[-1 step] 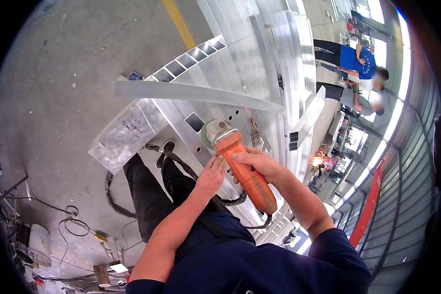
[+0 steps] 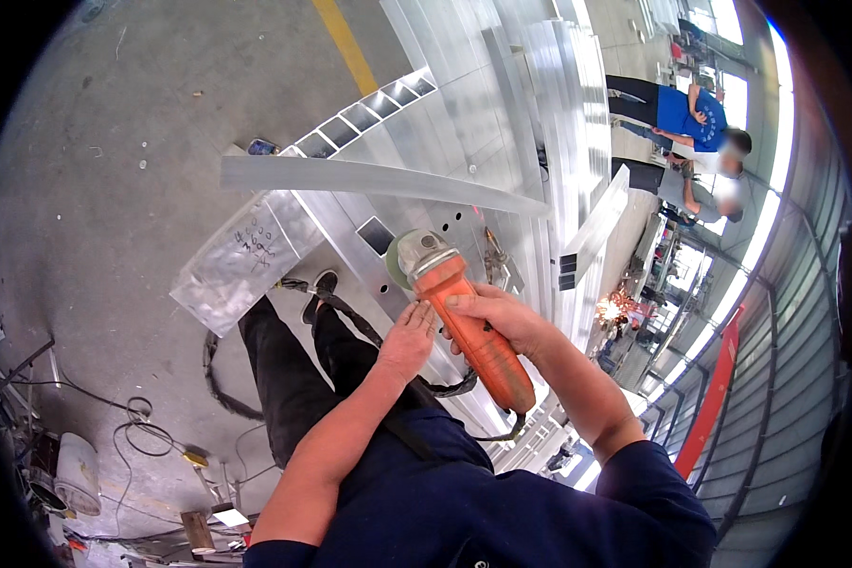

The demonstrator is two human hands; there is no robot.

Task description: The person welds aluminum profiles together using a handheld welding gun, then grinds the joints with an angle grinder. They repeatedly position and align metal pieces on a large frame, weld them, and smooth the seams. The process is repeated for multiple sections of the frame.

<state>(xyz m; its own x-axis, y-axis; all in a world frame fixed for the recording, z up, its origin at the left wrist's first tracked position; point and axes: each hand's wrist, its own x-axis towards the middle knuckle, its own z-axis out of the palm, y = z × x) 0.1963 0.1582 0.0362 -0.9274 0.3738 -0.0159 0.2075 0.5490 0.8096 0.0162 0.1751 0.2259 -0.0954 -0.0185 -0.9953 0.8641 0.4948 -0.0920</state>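
Observation:
My right hand (image 2: 502, 317) is wrapped round the orange body of an angle grinder (image 2: 483, 350), thumb on top. The grinder's metal head points up and left, its pale green disc (image 2: 398, 262) close to a silver metal tube with holes (image 2: 350, 227). My left hand (image 2: 410, 339) is just left of the grinder, fingers stretched out and close together, with the tips beside the grinder's body; whether they touch it I cannot tell. From the grinder's rear end runs a dark cable (image 2: 513, 431).
A long flat metal bar (image 2: 369, 180) lies across the stacked silver tubes (image 2: 445, 123). A wrapped package (image 2: 246, 246) juts out at left. Dark hose (image 2: 220, 388) and cables (image 2: 142, 417) trail over the floor. At right stand several people (image 2: 686, 114), and sparks (image 2: 613, 308) fly farther off.

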